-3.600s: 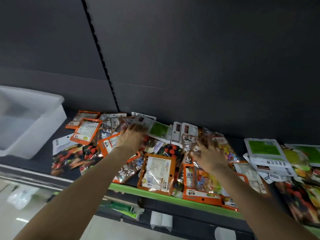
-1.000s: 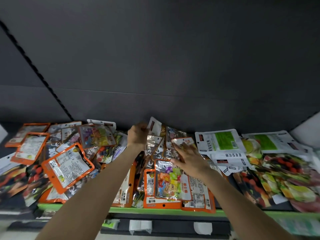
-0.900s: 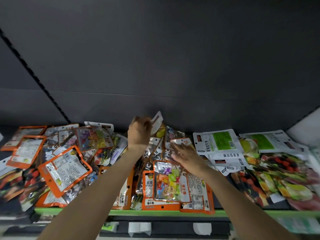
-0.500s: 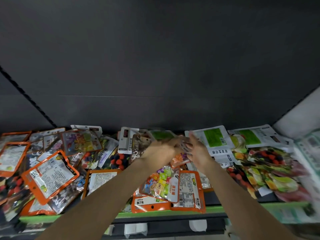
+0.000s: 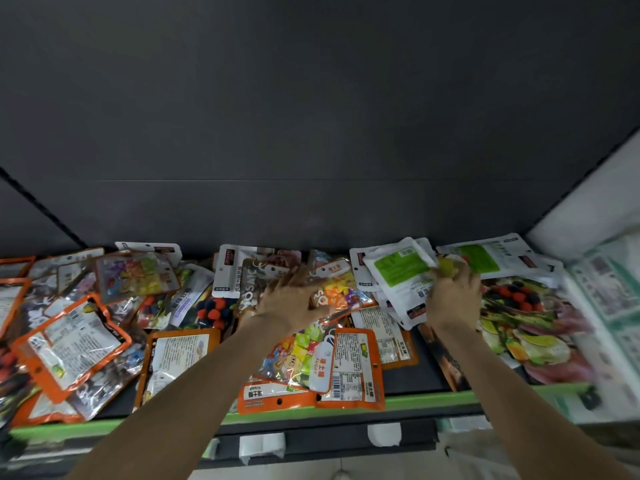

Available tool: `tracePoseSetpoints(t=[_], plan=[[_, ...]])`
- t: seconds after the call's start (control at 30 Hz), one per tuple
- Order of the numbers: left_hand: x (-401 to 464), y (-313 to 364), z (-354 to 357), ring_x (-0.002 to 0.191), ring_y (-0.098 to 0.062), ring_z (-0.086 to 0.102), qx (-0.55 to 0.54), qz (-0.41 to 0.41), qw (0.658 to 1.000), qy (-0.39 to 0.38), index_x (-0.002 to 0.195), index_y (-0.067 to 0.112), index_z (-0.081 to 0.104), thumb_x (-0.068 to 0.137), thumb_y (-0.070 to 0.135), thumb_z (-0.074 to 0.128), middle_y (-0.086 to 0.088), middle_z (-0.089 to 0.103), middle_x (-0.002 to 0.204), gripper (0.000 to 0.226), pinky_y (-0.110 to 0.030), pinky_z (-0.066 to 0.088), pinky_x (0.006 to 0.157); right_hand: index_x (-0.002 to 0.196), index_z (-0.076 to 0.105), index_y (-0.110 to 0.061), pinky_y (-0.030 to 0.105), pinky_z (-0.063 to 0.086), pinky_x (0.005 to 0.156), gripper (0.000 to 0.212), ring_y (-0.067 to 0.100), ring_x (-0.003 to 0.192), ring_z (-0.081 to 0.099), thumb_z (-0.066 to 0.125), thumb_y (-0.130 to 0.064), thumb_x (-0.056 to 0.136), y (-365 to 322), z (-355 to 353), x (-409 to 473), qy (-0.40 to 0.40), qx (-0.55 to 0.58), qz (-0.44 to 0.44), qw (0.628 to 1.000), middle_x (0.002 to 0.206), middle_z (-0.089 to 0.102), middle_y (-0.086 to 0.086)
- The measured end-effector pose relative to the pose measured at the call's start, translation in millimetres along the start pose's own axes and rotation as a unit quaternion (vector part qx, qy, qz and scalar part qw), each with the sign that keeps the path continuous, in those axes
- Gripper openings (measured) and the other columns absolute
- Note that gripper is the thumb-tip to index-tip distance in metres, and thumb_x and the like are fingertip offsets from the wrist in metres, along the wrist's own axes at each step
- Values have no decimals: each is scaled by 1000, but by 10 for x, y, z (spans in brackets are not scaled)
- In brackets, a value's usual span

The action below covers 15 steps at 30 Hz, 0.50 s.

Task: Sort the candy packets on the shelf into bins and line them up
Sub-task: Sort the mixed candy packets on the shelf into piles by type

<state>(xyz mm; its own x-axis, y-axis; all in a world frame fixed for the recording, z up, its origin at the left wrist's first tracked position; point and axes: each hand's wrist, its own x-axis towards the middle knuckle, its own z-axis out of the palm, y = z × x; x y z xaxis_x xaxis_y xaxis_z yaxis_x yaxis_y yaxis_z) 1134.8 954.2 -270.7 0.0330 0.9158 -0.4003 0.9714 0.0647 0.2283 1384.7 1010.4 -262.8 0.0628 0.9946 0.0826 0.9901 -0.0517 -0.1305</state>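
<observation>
Candy packets (image 5: 194,306) lie in a loose, overlapping heap along the whole shelf (image 5: 433,401), from its left end to its right end, some hanging over the green front edge. Most of those on the left and in the middle have orange borders, clear windows showing bright sweets, and white label panels with barcodes. Near the back edge toward the right sits a cluster of white packets with green panels (image 5: 398,271). At the right end are larger packets printed with berries and cut fruit (image 5: 519,306).

The left hand (image 5: 291,299) lies palm down on the middle of the heap, fingers spread and fairly straight, pressing on a clear packet printed with large letters (image 5: 254,282). The right hand (image 5: 450,292) is curled around the edge of the white packets with green panels, thumb and fingers pinching the stack, which is tilted up off the pile.

At the far right, past the shelf end, a pale shape with green printing (image 5: 609,306) is too blurred to tell whether it is a bin or a box, and its contents cannot be made out.
</observation>
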Motion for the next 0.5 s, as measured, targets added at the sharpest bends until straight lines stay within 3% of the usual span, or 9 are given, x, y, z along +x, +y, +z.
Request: tracePoseSetpoints(t=[0.07,0.13,0.2,0.33,0.5], plan=[[23,90,25,147,-31,2,14,-14,1000,23,145,49,17,87,72,32,1,-1,160,65,-57,7,116,127,54,-7,48,26,114,38,36,139,26,53,-21,92,-127,55,-53,16,-53,-110,992,147,34,19],[51,180,33,147,-29,-7,28,-17,998,46,146,43,20,87,70,36,1,-9,160,67,-58,4,115,149,18,-25,47,10,119,57,30,146,4,39,-37,98,-252,145,-79,-88,-54,-210,972,157,10,5],[77,224,42,147,-27,-8,51,-18,997,50,148,38,19,87,65,44,0,-13,159,72,-59,4,115,148,-4,-40,49,-2,118,59,29,144,-15,30,-40,100,-263,243,-97,-169,-93,-241,951,157,-11,-2],[72,179,43,147,-26,-4,52,-48,997,31,149,37,12,87,64,47,4,-14,159,76,-57,7,115,148,-7,-42,55,2,117,64,29,141,-22,35,-33,100,21,296,-52,-159,-157,-222,949,155,-23,-1],[-18,58,55,146,-29,8,17,-52,997,55,145,44,24,84,64,52,3,8,160,70,-54,11,115,147,-4,-44,59,8,114,66,33,141,-20,34,-21,99,108,184,-32,-161,-177,-156,958,151,-28,3]])
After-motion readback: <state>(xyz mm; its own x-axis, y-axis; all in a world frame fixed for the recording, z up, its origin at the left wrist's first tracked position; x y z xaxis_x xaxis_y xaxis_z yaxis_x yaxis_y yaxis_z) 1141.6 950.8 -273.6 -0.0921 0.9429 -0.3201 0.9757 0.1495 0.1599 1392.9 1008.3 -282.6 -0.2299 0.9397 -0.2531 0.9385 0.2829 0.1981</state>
